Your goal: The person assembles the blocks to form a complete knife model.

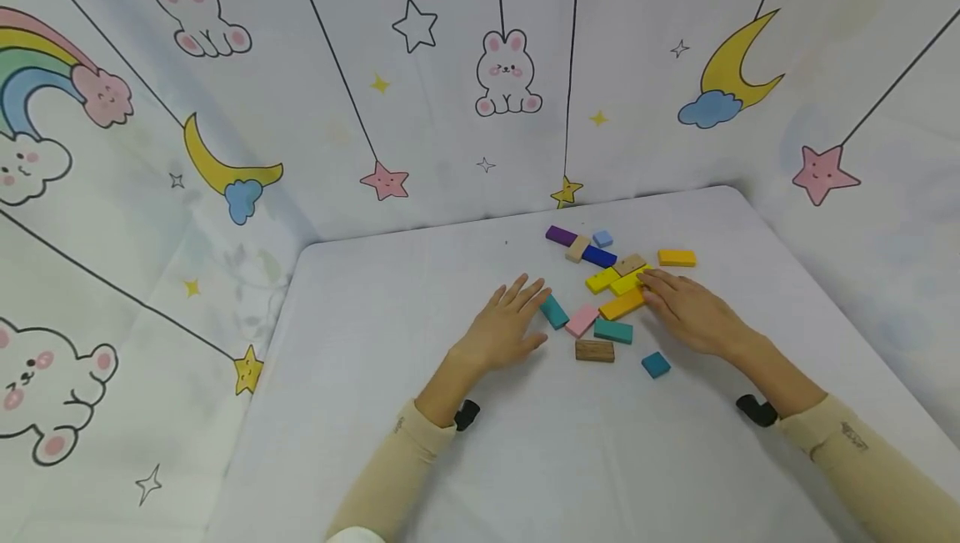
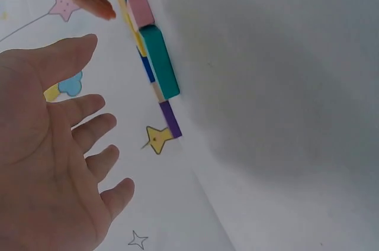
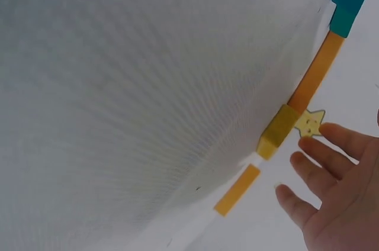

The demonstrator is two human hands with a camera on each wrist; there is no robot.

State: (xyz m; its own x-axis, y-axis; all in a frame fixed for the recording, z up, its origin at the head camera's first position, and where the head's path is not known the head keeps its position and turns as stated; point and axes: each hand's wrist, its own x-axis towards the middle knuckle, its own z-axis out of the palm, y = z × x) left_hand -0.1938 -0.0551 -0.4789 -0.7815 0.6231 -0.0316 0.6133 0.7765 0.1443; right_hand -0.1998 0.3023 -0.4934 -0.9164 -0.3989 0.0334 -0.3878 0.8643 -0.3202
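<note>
My left hand hovers with spread fingers just left of a teal block; in the left wrist view its palm and fingers hold nothing. My right hand is at the right edge of the blocks, fingertips by a yellow block and an orange block. The right wrist view shows its fingers straight and apart, holding nothing; whether they touch a block I cannot tell. Between the hands lie a pink block, a second teal block and a brown wood-grain block.
Farther back lie purple, dark blue, light blue and tan blocks. A yellow-orange block sits apart at the right, a blue-teal square block in front. A white cloth covers the table; patterned curtains stand behind.
</note>
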